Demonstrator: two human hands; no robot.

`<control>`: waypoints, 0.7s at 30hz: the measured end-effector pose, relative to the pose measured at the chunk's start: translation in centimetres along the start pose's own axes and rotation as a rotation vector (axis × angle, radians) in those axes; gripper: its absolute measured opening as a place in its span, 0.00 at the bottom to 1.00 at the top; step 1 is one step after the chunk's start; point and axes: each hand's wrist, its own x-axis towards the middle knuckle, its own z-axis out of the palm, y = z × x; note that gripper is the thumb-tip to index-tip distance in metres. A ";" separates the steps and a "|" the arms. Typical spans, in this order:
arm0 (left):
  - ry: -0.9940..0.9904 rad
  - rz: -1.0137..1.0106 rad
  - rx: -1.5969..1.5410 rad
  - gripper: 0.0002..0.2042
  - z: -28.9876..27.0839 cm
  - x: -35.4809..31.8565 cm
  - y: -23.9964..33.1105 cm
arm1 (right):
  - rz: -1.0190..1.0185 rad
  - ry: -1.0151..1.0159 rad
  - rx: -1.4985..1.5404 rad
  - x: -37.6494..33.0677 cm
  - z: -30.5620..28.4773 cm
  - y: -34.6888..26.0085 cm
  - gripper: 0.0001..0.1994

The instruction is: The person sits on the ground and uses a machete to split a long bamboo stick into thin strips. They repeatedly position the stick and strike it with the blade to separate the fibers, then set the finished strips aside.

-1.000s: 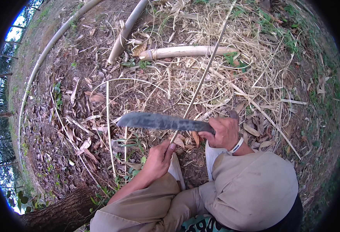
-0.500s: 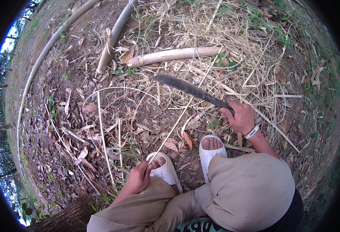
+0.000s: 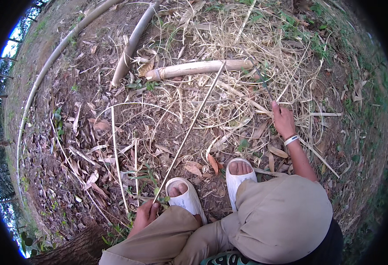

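Observation:
My left hand (image 3: 145, 215), low by the left sandal, pinches the near end of a long thin bamboo strip (image 3: 194, 119). The strip slants away up to the right, its far part crossing in front of a pale, peeled bamboo pole (image 3: 198, 69) on the ground. Out to the right, my right hand (image 3: 284, 120) is closed round the handle of a machete. The dark machete blade (image 3: 262, 78) shows nearly edge-on, pointing far and to the left, apart from the strip. The handle is mostly hidden in my fingers.
A heap of curly bamboo shavings (image 3: 291, 73) spreads at the far right. A thick grey pole (image 3: 134, 44) and a long curved pole (image 3: 48, 66) lie at the left. Loose strips (image 3: 116, 150) rest on dry leaves. A tree trunk (image 3: 77, 247) stands at the lower left.
My right hand has moved away and slightly right, and the machete has turned from broadside to nearly edge-on, pointing farther away. My left hand has shifted down and left with the strip.

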 end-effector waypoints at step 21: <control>-0.177 -0.122 -0.922 0.06 1.7 11.0 12.9 | -0.877 -0.220 0.334 -11.4 3.0 -16.9 0.28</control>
